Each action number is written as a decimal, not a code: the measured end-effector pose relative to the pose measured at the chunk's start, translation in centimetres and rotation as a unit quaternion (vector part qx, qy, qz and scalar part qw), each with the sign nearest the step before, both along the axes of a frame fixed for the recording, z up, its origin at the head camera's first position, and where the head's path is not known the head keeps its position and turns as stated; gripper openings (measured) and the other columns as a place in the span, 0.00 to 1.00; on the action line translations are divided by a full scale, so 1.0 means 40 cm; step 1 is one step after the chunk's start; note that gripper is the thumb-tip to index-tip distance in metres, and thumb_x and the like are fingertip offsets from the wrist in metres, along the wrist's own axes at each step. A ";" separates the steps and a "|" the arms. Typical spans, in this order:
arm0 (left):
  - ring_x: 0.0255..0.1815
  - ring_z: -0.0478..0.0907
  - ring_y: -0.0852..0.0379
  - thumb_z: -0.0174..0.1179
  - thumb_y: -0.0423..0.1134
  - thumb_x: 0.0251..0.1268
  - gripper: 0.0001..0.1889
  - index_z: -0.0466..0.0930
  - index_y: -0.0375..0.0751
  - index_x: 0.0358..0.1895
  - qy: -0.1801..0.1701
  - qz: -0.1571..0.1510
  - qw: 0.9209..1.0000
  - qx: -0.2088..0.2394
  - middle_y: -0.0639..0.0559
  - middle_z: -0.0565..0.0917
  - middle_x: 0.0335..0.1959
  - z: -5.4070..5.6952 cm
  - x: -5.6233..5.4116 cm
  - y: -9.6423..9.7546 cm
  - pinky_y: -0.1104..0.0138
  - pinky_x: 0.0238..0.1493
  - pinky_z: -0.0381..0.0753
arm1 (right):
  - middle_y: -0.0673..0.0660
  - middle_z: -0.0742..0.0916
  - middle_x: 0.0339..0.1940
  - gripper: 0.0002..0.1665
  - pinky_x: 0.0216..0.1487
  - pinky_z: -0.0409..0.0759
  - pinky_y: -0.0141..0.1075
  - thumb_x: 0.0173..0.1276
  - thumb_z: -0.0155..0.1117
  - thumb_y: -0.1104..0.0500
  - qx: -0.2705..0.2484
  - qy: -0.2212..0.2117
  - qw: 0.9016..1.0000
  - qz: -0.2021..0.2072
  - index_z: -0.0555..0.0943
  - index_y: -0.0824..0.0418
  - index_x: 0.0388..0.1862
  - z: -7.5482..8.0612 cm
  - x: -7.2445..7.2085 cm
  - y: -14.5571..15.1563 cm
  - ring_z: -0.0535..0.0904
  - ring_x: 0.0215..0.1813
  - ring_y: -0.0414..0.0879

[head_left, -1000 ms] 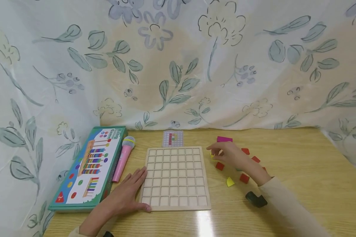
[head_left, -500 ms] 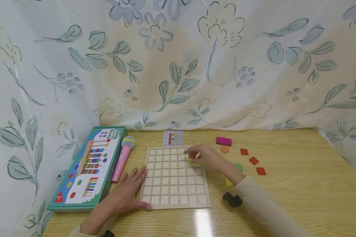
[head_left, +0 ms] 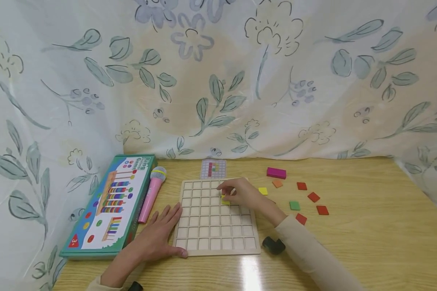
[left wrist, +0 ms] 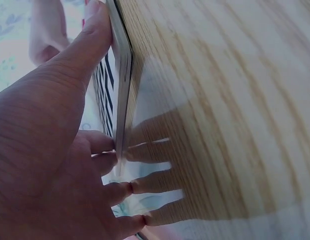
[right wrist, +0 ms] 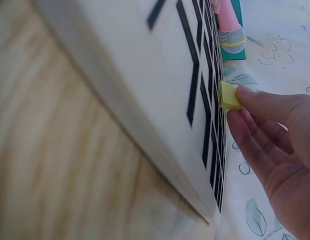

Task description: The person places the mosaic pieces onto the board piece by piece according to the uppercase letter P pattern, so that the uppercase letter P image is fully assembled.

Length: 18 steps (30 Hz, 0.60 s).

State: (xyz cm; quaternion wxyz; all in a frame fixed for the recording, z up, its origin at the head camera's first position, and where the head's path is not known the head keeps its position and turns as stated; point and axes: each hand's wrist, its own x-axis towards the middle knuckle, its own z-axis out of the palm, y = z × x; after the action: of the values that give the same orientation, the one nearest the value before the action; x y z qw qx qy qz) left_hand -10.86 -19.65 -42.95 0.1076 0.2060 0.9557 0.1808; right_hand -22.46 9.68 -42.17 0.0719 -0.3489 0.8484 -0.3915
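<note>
A pale wooden grid board (head_left: 210, 254) with square cells lies on the table. My left hand (head_left: 156, 236) rests flat at its left side, fingers stretched along the edge and thumb on the near left corner. In the left wrist view the thumb (left wrist: 90, 32) lies over the board's edge. Above the upper right part of the grid, my right hand (head_left: 242, 194) pinches a yellow tile (head_left: 225, 200) between thumb and fingers. The right wrist view shows this yellow tile (right wrist: 229, 96) right at the board's surface.
Right of the board lie a yellow tile (head_left: 263, 191), an orange tile (head_left: 277, 184), a green tile (head_left: 294, 205), several red tiles (head_left: 313, 197) and a magenta block (head_left: 276, 173). A printed grid card (head_left: 213, 169) sits behind the board. Leftward are a pink microphone (head_left: 151, 198) and a game box (head_left: 109, 206).
My right hand has moved left from among the loose tiles to over the board, carrying the yellow tile. The left hand has stayed at the board's left edge.
</note>
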 end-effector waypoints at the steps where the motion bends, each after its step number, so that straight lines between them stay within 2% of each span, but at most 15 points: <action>1: 0.78 0.44 0.36 0.65 0.74 0.42 0.64 0.51 0.36 0.77 0.001 0.000 1.000 0.000 0.44 0.50 0.79 -0.001 0.000 0.000 0.38 0.73 0.44 | 0.50 0.85 0.34 0.17 0.40 0.82 0.28 0.63 0.69 0.69 0.002 -0.002 1.000 -0.001 0.84 0.66 0.51 0.000 -0.001 -0.002 0.80 0.39 0.40; 9: 0.78 0.45 0.36 0.65 0.75 0.42 0.64 0.51 0.36 0.77 0.003 -0.004 1.000 0.003 0.44 0.51 0.79 -0.003 0.000 0.000 0.38 0.73 0.45 | 0.51 0.86 0.33 0.16 0.39 0.80 0.30 0.62 0.69 0.69 0.027 0.025 0.999 -0.022 0.84 0.65 0.50 0.007 -0.012 -0.017 0.80 0.37 0.40; 18: 0.78 0.45 0.35 0.65 0.74 0.43 0.64 0.50 0.35 0.77 0.008 -0.005 1.000 0.010 0.43 0.51 0.79 0.000 0.002 -0.004 0.38 0.73 0.45 | 0.51 0.85 0.34 0.16 0.40 0.80 0.31 0.62 0.70 0.68 0.031 0.016 0.999 -0.042 0.84 0.66 0.50 0.017 -0.039 -0.022 0.80 0.39 0.43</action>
State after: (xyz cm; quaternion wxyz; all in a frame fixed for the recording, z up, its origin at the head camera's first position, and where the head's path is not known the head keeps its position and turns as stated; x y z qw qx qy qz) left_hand -10.79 -19.82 -42.96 0.0988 0.2128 0.9538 0.1877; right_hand -24.02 8.80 -41.49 0.0530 -0.3166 0.8751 -0.3622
